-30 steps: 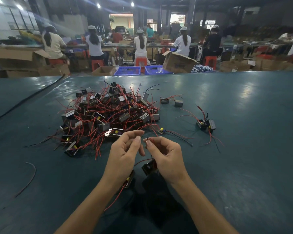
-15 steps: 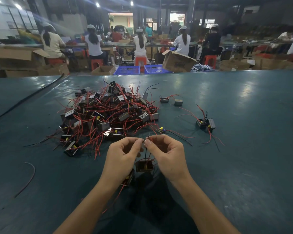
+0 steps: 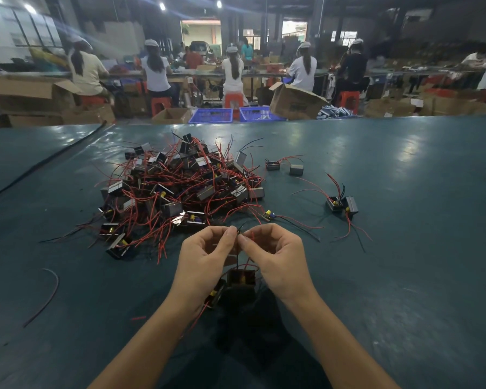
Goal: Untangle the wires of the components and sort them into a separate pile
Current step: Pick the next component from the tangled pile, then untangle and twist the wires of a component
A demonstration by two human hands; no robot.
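We are mid-untangle: left hand [image 3: 205, 256] and right hand [image 3: 278, 256] each have their grip pinched on the wires [image 3: 236, 258] of a component [image 3: 242, 277] dangling between them. Next, we judge, we tease them apart and set it by the sorted pair [image 3: 334, 204].

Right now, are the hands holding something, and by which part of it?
Yes. The left hand and the right hand both pinch the thin wires of a small component, near their free ends. Its body sits below the fingertips, not gripped.
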